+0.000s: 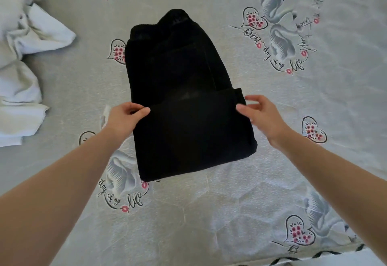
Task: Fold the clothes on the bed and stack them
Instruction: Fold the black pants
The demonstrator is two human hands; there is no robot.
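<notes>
A black garment (180, 90) lies on the bed in the middle of the view, its near part folded up over the rest. My left hand (123, 119) pinches the left end of the folded edge between thumb and fingers. At the right end of that edge is my right hand (259, 115), fingers spread and relaxed, the thumb touching the cloth or just off it. A heap of crumpled white clothes (23, 60) sits at the far left.
The bed sheet (209, 213) is pale grey with printed swans, hearts and script. Its near edge shows at the bottom right, with a dark zigzag trim (326, 254).
</notes>
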